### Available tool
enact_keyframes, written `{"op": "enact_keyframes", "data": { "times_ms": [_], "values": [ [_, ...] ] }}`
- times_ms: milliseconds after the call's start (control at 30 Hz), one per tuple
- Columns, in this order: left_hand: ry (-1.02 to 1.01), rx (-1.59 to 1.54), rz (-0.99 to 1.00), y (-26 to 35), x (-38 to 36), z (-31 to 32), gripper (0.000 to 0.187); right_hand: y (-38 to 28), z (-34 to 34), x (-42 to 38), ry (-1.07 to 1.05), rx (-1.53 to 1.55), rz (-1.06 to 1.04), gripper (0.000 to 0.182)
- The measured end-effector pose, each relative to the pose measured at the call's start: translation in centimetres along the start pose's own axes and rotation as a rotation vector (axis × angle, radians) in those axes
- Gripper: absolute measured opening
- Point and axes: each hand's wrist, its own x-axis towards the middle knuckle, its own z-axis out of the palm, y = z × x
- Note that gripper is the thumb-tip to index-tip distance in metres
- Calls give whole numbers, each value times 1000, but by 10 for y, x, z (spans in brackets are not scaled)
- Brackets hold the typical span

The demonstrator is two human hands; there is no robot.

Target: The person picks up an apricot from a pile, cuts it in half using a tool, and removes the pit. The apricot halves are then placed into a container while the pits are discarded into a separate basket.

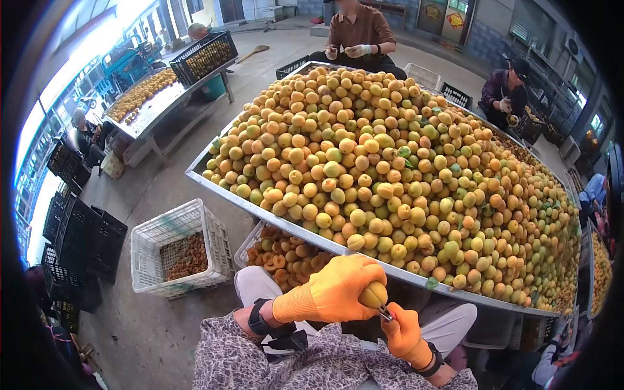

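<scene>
My left hand [335,290], in an orange glove, is closed around a yellow apricot [373,294] above my lap. My right hand [407,337], gloved the same way, grips a small metal-bladed tool [387,314] whose end touches the lower side of that apricot. Its exact kind is hidden by the fingers. Just beyond my hands, a large metal-edged table [292,229] carries a high heap of apricots [364,169]. Under its near edge, left of my hands, lie halved apricots [281,255] in a light crate [245,249].
A white crate [218,250] with brown pits stands on the floor to the left. Black crates [81,227] are stacked farther left. A second table [140,117] bears apricots and a black crate [205,58]. Co-workers sit behind the heap [359,32] and at right [506,97].
</scene>
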Motion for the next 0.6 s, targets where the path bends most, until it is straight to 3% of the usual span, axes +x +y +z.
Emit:
{"op": "enact_keyframes", "data": {
  "times_ms": [200,300,333,367,400,433,500,533,567,600],
  "values": [
    [19,232,-6,-25,-3,6,38,-24,-8,5,-41,-139,253,28],
    [-12,3,-181,-43,-4,7,45,-35,-27,1,-9,8,393,21],
    [-7,12,-170,-47,-6,9,45,-28,-28,-6,112,204,313,18],
    [-37,-422,-292,-50,-10,13,48,-20,-25,-11,232,403,232,17],
    [-77,-862,-416,-51,-14,17,52,-17,-21,-7,307,415,154,17],
    [-88,-983,-396,-37,-13,20,62,-24,-26,2,233,193,149,30],
    [-108,-1272,-366,-35,-16,39,70,-24,-20,20,171,136,129,52],
    [-163,-1274,-367,-39,-16,45,78,-22,-19,28,124,14,33,60],
    [-149,-1173,-430,-27,-14,43,79,-19,-16,30,122,13,33,60],
    [-149,-1284,-407,-32,-16,54,76,-15,-12,33,69,75,78,61]
  ]
}}
